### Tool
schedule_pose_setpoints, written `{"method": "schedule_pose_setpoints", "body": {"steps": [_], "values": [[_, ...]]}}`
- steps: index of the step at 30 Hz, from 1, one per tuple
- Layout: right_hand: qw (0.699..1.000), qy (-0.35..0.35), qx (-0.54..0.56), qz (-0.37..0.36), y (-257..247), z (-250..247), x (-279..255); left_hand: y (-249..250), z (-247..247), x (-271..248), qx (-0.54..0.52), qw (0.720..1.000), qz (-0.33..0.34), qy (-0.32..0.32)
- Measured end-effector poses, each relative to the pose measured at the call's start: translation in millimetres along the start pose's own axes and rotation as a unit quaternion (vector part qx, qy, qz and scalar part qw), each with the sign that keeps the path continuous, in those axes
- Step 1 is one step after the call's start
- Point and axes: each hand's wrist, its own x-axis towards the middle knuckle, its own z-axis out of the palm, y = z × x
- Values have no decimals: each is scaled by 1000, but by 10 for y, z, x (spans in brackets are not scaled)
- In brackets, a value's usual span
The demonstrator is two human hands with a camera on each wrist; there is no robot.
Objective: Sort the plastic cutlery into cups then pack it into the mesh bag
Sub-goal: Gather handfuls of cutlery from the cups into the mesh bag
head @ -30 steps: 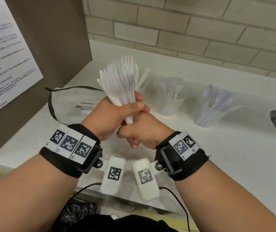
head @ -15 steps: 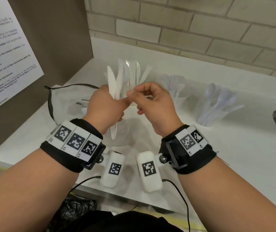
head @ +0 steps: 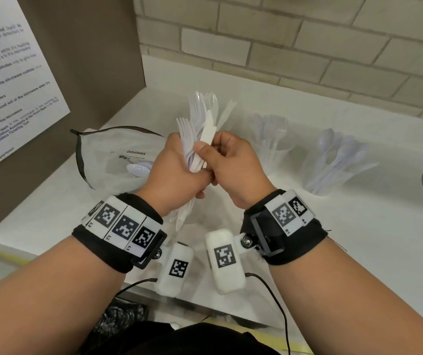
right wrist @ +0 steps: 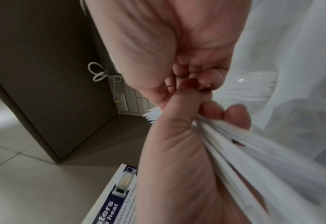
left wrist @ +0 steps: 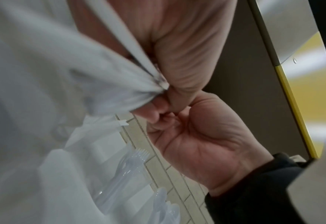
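Head view: the left hand has its fingers wrapped round a bundle of white plastic cutlery, fork tines and knife blades fanning up above the fingers and handle ends poking out below them. The right hand meets it from the other side, its thumb and forefinger pinching one knife at the bundle's near edge. Beyond the left fingers lies the mesh bag on the white surface, a spoon showing at its mouth. Past the right fingers stand a cup of forks and, further right, a cup of spoons.

Left wrist view: the right hand is curled, fingertips nipping white plastic; the cutlery itself is a blur.

Right wrist view: the left hand clasps the blurred handles, with fork tines jutting past the thumb.
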Motion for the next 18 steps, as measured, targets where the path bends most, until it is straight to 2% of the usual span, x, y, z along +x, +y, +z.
{"method": "schedule_pose_setpoints", "body": {"steps": [6, 11, 15, 18], "values": [[999, -16, 21, 20, -44, -58, 20, -35, 31, -35, -147, 987, -22, -66], [998, -22, 53, 27, -26, -85, 10, -55, 49, -59, -203, 976, -47, -69], [993, -30, 101, 50, -29, -83, 2, -47, 19, -42, -271, 955, -87, -85], [990, -35, 123, 67, -33, -112, 17, -49, -10, -21, -269, 954, -99, -86]]}}
